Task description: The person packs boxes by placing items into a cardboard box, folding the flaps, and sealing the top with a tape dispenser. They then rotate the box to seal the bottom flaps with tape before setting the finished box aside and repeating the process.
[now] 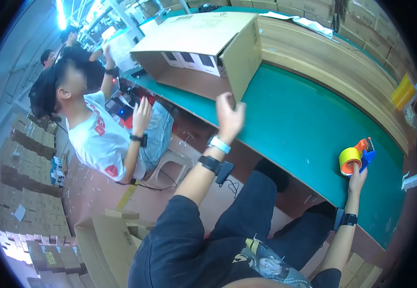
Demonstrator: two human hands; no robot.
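Observation:
A large open cardboard box (196, 33) lies on the green tabletop with its opening toward me. Several white boxes with dark panels (188, 61) stand inside it. At the opening's lower right corner, my left hand (230, 117) has its fingers curled against the edge of the side flap; the exact contact is partly hidden. Farther right, my right hand (357, 179) grips a tape dispenser (365, 154) by its blue handle, just over the table's near edge. A wide roll of yellow tape (348, 161) sits on the dispenser, away from the box.
A wooden ledge (333, 67) runs along the table's (295, 115) far side. To my left, a seated co-worker (100, 125) in a white shirt raises both hands. Stacked cartons (28, 165) line the far left, and flattened cardboard (105, 242) stands near my left side.

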